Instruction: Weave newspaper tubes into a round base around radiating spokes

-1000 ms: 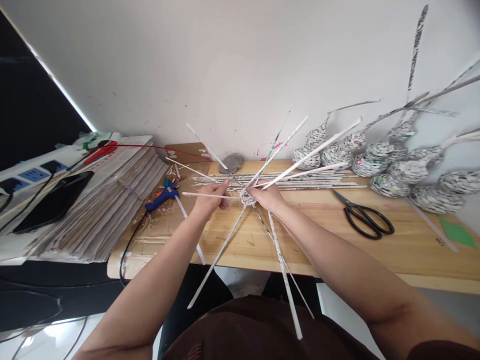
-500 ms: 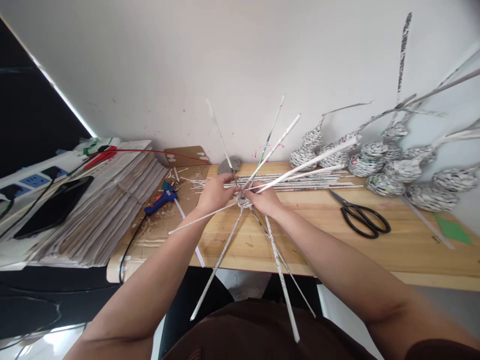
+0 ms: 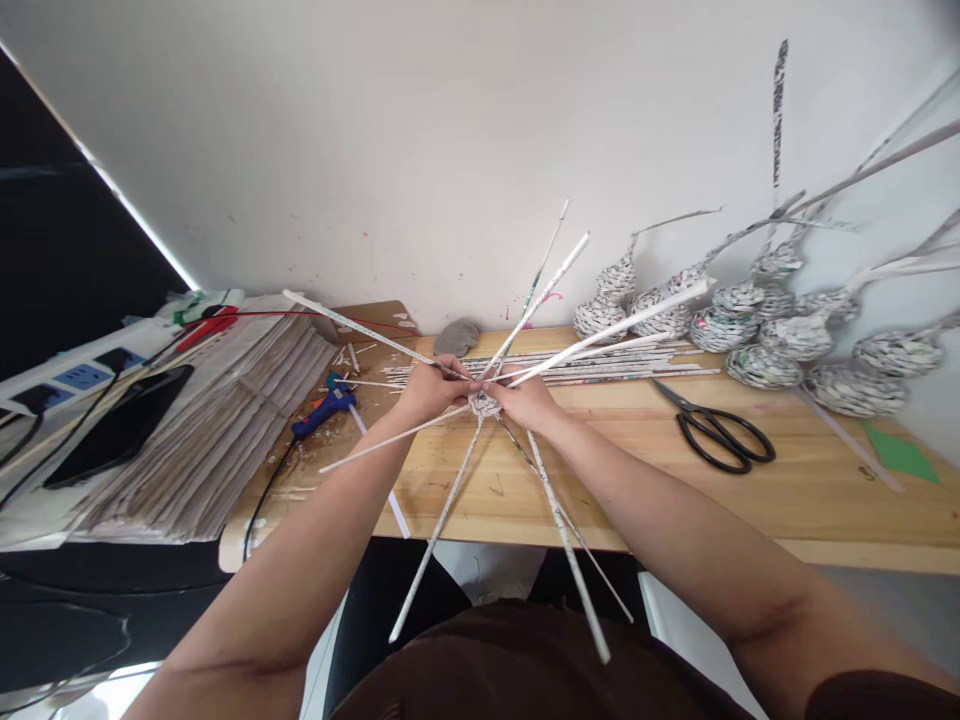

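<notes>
Between my hands is a small woven newspaper base (image 3: pixel 485 404), with several rolled paper tubes sticking out around it like spokes. My left hand (image 3: pixel 435 388) is closed at the left side of the base, its fingers pinching a paper tube (image 3: pixel 352 325) that slants up to the left. From the right, my right hand (image 3: pixel 526 398) grips the base with the thumb on its near side; its other fingers are partly hidden behind the tubes. A thick white tube (image 3: pixel 622 325) reaches out to the right above that hand. Two tubes hang over the table's front edge.
Loose paper tubes (image 3: pixel 637 362) lie behind my hands. Black scissors (image 3: pixel 724 437) rest on the right, before several woven gourd shapes (image 3: pixel 765 366). Leftward are a blue glue gun (image 3: pixel 324 410), a stack of newspaper (image 3: pixel 217 430), a phone (image 3: pixel 120 425) and a power strip (image 3: pixel 75 380).
The tube at my left hand has swung from pointing up toward the wall down to the left. My right hand keeps its hold on the base. The view has shifted slightly.
</notes>
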